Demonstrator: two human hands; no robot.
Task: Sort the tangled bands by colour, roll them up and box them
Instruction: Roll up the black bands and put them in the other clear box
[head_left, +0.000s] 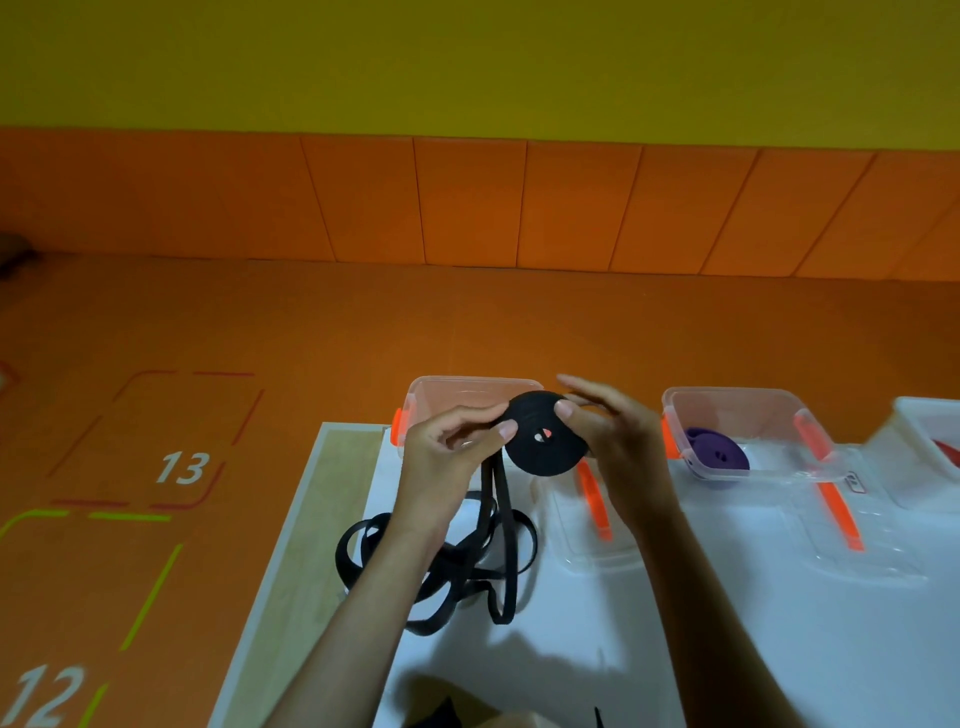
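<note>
A black band roll (545, 439), wound into a flat disc, is held up above the white table (649, 623). My right hand (608, 441) grips its right edge with thumb and fingers. My left hand (452, 447) pinches the roll's left edge where the band comes off. The loose black band (457, 566) hangs down and lies in tangled loops on the table. Behind the roll stands a clear box (457, 395) with orange clips. A second clear box (737, 410) to the right holds a purple roll (717, 457).
Two clear lids (597, 540) (857, 540) with orange clips lie in front of the boxes. A white container (930, 441) with something red stands at the far right. The table's left edge is wooden; the orange floor carries the numbers 12 and 13.
</note>
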